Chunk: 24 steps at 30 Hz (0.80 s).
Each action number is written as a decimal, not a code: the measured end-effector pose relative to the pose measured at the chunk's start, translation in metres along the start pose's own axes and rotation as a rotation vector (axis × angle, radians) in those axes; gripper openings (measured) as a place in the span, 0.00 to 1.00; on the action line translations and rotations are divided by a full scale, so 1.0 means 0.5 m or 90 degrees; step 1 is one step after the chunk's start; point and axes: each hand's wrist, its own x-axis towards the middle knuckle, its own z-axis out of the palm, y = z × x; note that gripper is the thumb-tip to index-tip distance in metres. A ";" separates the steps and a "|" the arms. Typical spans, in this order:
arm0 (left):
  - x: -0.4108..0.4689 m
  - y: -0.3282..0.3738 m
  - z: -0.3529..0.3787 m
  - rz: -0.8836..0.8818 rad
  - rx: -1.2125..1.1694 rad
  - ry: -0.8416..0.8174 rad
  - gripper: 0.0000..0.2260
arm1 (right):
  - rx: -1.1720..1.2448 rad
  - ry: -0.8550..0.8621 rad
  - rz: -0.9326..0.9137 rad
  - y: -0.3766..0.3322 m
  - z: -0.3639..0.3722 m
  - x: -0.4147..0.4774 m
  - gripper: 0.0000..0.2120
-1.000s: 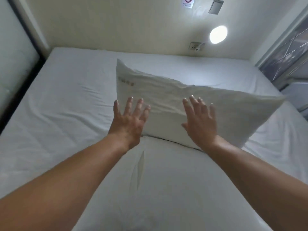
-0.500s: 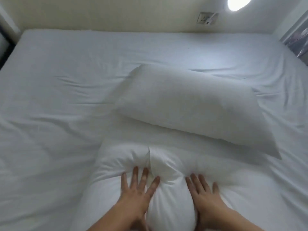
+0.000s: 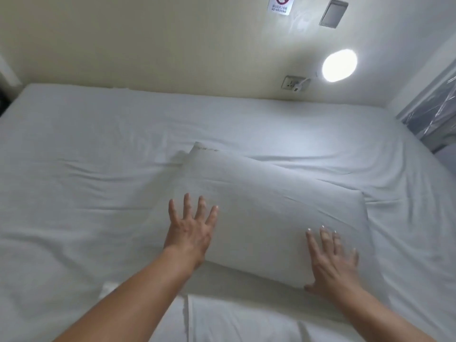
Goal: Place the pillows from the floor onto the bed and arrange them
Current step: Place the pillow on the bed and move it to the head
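Left fingers: your left hand has its fingers spread flat, gripping nothing, resting on the far pillow's near-left part.
Right fingers: your right hand is likewise splayed and empty, palm down at the same pillow's near-right corner; slightly blurred.
Far pillow: lying flat mid-bed, long axis running from 10 o'clock to 4 o'clock, so skewed against the headboard wall.
Near pillow: a second pillow lies at 6 o'clock under your forearms, its far edge touching or just tucked beneath the first; which, you cannot tell.
Bed: the white sheet is wrinkled at 9 o'clock; its head end at 12 o'clock lies bare.
Step in hand: both pillows look to be off the floor, so you are arranging.
Next move: probably push the far pillow toward 12 o'clock, right hand leading to square it with the wall, then bring the near one alongside.
Beyond: a lit wall lamp and socket sit at 1 o'clock.
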 end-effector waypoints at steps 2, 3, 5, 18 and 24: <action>0.036 0.008 0.030 -0.011 0.009 -0.017 0.52 | 0.018 -0.028 -0.016 0.010 0.035 0.064 0.70; 0.053 0.019 0.044 -0.009 0.010 -0.031 0.55 | 0.031 -0.042 -0.024 0.004 0.053 0.088 0.73; 0.084 0.044 0.070 -0.010 0.014 -0.060 0.59 | 0.046 -0.060 -0.040 -0.016 0.096 0.124 0.77; 0.169 0.094 -0.016 0.033 -0.039 0.058 0.11 | 0.051 0.061 -0.172 0.042 -0.041 0.223 0.17; 0.171 -0.094 -0.244 -0.052 -0.073 0.208 0.13 | 0.091 0.240 -0.125 -0.001 -0.343 0.156 0.09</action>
